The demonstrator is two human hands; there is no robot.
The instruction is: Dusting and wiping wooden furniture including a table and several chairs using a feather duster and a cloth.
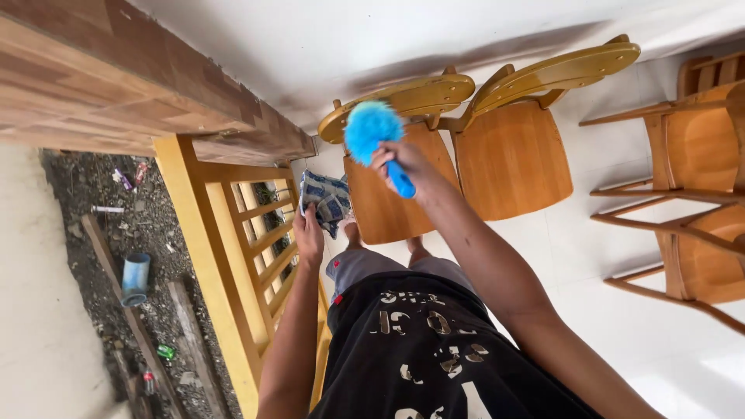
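Observation:
My right hand grips the blue handle of a fluffy blue duster, whose head is raised in front of a wooden chair back. My left hand holds a blue and white patterned cloth against the yellow wooden railing. Both arms reach forward from my body, and my bare feet show below on the white floor.
Two wooden chairs stand side by side ahead, with more chairs at the right. A wooden ledge runs above the railing. Beyond the railing lies gravel ground with litter and a tin can.

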